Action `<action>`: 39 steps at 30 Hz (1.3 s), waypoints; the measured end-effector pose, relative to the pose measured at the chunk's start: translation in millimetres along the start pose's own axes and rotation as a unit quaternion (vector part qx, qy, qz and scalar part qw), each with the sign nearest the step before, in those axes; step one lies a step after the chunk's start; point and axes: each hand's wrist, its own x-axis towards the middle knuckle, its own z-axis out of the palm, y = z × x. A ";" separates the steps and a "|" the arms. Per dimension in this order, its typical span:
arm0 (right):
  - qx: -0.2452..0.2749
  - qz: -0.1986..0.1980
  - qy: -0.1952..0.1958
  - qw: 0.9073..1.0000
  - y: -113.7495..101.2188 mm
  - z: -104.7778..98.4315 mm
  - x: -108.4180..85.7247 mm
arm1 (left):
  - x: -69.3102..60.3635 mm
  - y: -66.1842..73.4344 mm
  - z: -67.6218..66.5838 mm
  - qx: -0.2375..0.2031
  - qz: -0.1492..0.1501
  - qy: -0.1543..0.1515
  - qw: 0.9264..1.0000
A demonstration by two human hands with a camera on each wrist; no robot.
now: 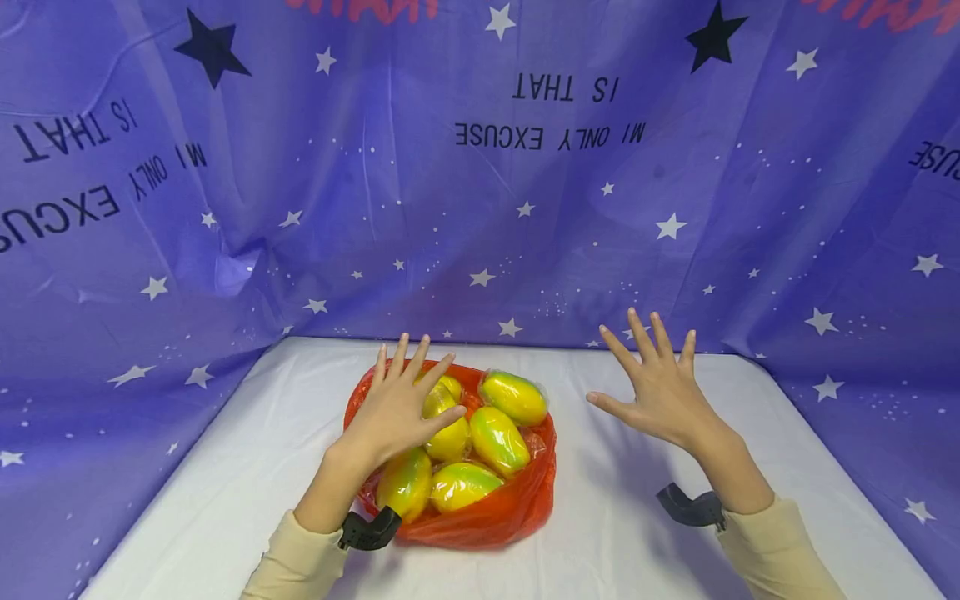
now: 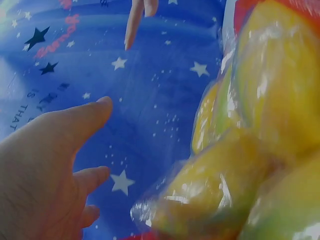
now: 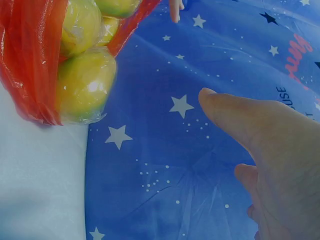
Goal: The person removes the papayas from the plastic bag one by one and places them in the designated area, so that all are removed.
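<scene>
Handling seemingly not yet begun

Left hand (image 1: 397,412) and right hand (image 1: 663,400) hold nothing, fingers (image 1: 641,336) spread. Plastic-wrapped, yellow-green oval fruits (image 1: 500,440) sit in an open red plastic bag (image 1: 498,517) on the white surface (image 1: 292,408); none appears taken out.

black printed capitals (image 1: 551,135) on the purple star-patterned backdrop cloth (image 1: 420,175), upside down in the head view, read "only excuse" and "is that" at centre and again at left; a cut-off "excuse" sits at the right edge. the left wrist view also shows "is that". red script (image 1: 363,8) on the cloth (cropped or blurred) cannot be read.
</scene>
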 end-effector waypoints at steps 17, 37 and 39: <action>0.204 -0.008 -0.011 0.979 -13.2 4.3 -3.1 | -33.0 -19.8 -19.8 -0.138 -0.011 0.064 0.988; 0.291 -0.044 -0.029 0.955 -42.3 26.9 1.0 | -56.4 -68.8 -18.7 -0.263 -0.092 0.049 0.959; 0.306 -0.050 -0.032 0.950 -47.0 29.8 0.4 | -58.8 -69.2 -16.8 -0.272 -0.088 0.042 0.957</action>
